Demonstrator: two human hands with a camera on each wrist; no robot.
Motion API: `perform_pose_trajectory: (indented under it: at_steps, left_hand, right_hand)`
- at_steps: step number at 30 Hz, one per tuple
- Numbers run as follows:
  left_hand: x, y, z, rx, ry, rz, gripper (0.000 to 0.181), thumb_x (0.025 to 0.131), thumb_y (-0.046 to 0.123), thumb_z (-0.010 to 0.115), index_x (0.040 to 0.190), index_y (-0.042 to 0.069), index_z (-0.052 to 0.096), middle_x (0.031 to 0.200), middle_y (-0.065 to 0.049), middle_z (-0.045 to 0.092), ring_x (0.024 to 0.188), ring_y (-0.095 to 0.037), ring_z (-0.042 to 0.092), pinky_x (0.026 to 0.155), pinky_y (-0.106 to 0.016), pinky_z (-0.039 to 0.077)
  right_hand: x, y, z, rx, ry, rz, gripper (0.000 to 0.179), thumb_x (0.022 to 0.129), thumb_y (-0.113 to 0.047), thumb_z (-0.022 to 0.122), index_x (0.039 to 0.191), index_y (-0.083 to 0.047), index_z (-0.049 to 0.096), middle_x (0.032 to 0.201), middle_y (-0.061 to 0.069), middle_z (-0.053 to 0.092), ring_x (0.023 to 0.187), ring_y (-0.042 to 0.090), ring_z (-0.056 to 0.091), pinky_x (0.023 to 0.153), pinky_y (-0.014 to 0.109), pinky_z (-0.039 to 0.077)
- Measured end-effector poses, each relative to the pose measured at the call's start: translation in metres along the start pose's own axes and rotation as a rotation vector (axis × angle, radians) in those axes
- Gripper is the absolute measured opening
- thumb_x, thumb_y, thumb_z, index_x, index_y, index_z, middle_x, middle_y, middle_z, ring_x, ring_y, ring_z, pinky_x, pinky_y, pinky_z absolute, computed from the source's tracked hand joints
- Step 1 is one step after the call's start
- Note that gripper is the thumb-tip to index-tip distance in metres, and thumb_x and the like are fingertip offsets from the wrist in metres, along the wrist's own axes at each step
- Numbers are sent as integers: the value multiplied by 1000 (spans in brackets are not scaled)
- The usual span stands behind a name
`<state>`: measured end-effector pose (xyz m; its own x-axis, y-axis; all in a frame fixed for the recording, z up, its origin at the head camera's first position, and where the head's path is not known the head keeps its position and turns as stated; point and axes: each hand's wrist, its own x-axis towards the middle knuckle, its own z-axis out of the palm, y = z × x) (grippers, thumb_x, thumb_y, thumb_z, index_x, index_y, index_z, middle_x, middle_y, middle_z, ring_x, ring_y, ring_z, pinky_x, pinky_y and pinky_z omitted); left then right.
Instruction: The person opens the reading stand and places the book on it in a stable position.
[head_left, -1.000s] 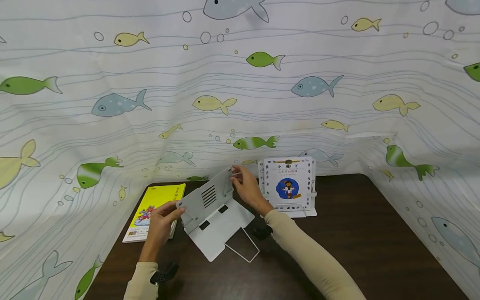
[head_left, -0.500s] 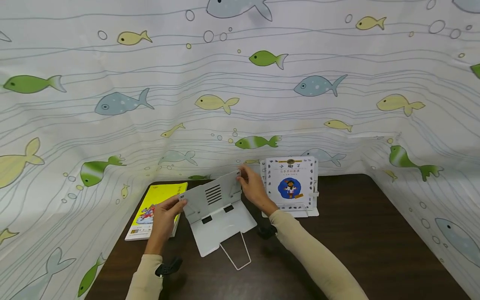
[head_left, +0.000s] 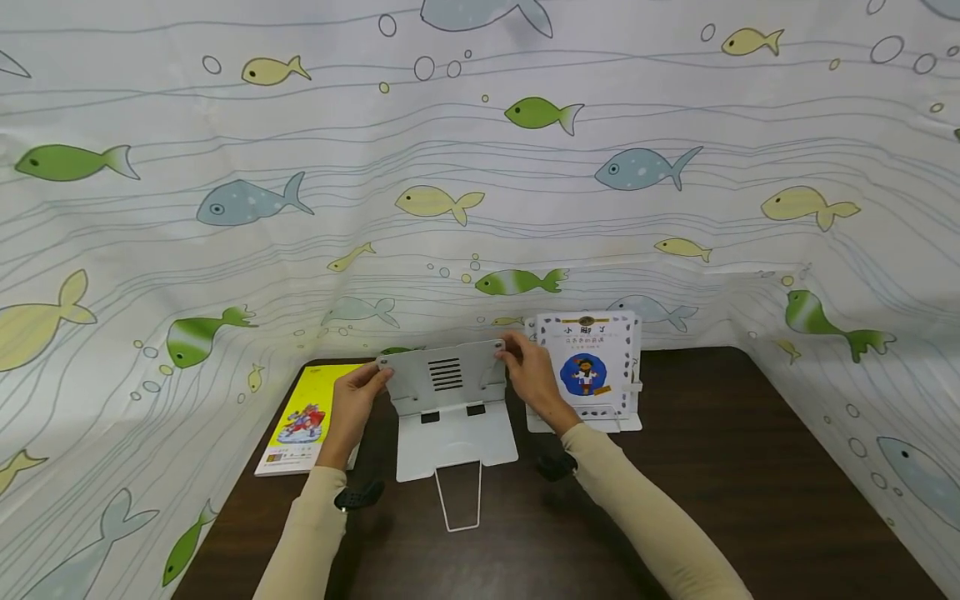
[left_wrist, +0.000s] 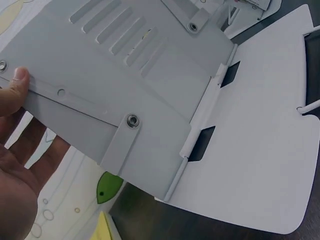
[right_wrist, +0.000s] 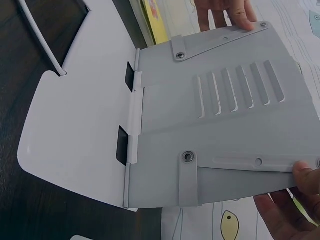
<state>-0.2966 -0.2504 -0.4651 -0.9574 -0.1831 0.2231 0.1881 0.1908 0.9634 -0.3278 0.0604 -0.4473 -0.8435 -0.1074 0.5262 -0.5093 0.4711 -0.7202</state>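
A white metal folding book stand is unfolded on the dark table, its slotted back panel tilted up from the flat base plate. My left hand pinches the panel's upper left corner, thumb on the near face and fingers behind. At the upper right corner, my right hand grips the same panel between thumb and fingers. Flat strips with rivets run along both sides of the panel. A thin wire loop sticks out from the base's front edge toward me.
Left of the stand lies a yellow book, partly behind my left hand. To the right, a white picture book stands upright on another white stand. A fish-patterned curtain surrounds the dark table at the back and sides.
The book stand has turned from an angled position to nearly square toward me, its wire loop swinging left. Both hands have shifted right in view, still holding the panel's corners.
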Motion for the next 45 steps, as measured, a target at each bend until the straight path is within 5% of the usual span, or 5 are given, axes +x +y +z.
perform_pose_trajectory:
  at_steps: [14, 21, 26, 34, 45]
  left_hand:
    - [17, -1, 12, 72, -32, -53, 39, 106, 25, 68, 137, 1, 70, 118, -3, 72, 109, -16, 67, 107, -33, 56]
    - [20, -6, 16, 63, -21, -25, 32, 107, 22, 67, 126, -3, 72, 98, 13, 70, 103, -25, 66, 97, -26, 57]
    - [20, -6, 19, 33, 9, 11, 26, 104, 17, 70, 114, -8, 72, 86, 12, 66, 94, -30, 64, 87, -23, 58]
    - [22, -5, 21, 9, 38, 26, 31, 104, 18, 70, 116, -10, 73, 87, 9, 66, 90, -20, 60, 86, -22, 57]
    - [24, -5, 25, -35, 28, 37, 26, 105, 13, 69, 113, -12, 72, 86, 12, 68, 86, -13, 60, 84, -21, 58]
  right_hand:
    - [-4, 6, -6, 22, 49, 6, 24, 101, -7, 71, 125, -5, 68, 112, 15, 75, 101, 30, 74, 85, 42, 63]
    - [-26, -5, -11, -41, 149, -70, 18, 100, -4, 72, 116, -4, 65, 110, 14, 65, 94, 27, 67, 84, 46, 60]
    - [-57, -21, -9, -130, -182, -207, 8, 96, -6, 77, 99, -10, 72, 93, 2, 72, 80, 13, 66, 70, 27, 56]
    - [-110, -32, 20, -393, -805, -350, 6, 97, -31, 80, 99, -25, 79, 99, -15, 73, 90, -2, 63, 79, 15, 50]
    - [-132, -35, 43, -529, -870, -476, 13, 93, -20, 83, 89, -24, 72, 87, -15, 61, 74, -6, 50, 65, 11, 41]
